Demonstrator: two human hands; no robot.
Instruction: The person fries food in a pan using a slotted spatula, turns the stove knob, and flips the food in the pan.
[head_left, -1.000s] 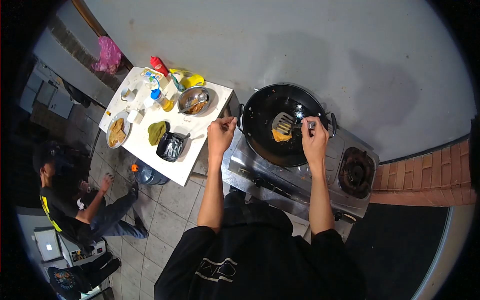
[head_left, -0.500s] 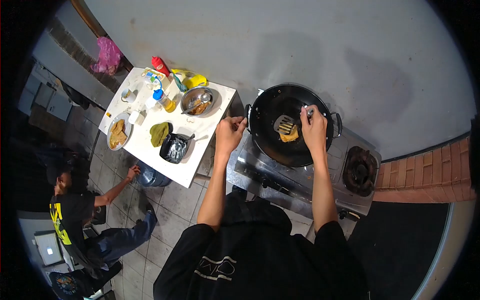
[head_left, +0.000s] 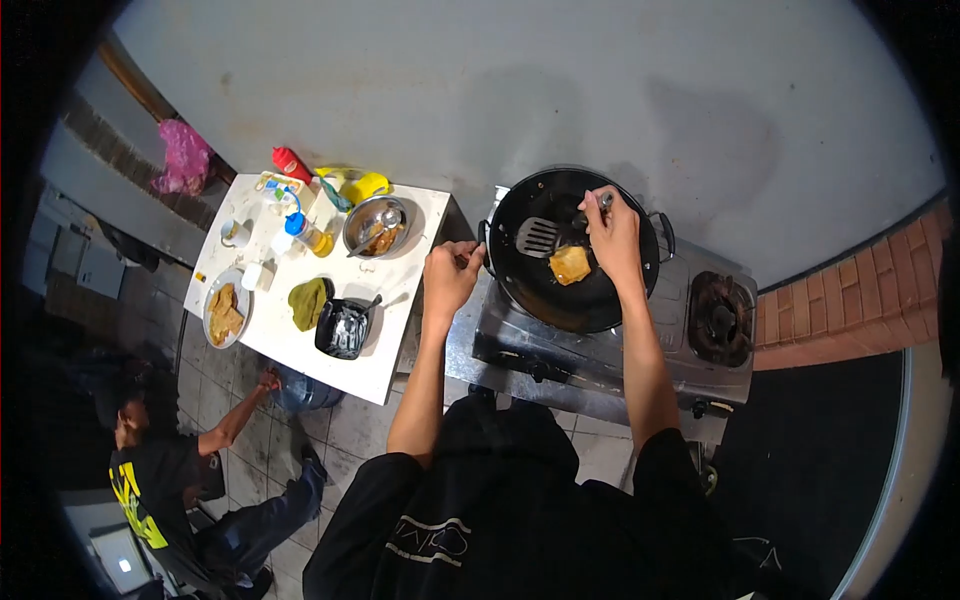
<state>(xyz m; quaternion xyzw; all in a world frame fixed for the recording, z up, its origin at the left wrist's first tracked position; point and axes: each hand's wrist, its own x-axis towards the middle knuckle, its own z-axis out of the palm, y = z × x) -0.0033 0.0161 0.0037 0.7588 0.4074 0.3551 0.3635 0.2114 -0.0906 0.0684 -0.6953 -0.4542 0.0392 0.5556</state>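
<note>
A black wok [head_left: 545, 295] sits on the left side of the metal stove [head_left: 600, 348]. My left hand [head_left: 452, 275] is closed on the wok's left loop handle. In my right hand [head_left: 612, 235], above the wok, is a slotted spatula [head_left: 537, 238] gripped by its handle. The spatula's flat metal head hangs over the wok's inside, up and left of a folded, golden-brown piece of food [head_left: 570, 265]. That piece lies in the wok, apart from the spatula.
Left, a white table [head_left: 270, 335] holds a plate [head_left: 212, 325] of fried pieces, a metal bowl [head_left: 350, 235], a black dish [head_left: 341, 328], a green cloth-like item [head_left: 309, 303] and bottles. A co-worker [head_left: 150, 470] reaches toward a blue water jug [head_left: 303, 388]. A bare burner [head_left: 722, 318] is right.
The spatula has come off the food and moved up and left. The food piece now lies fully visible in the wok. My left hand stays at the handle.
</note>
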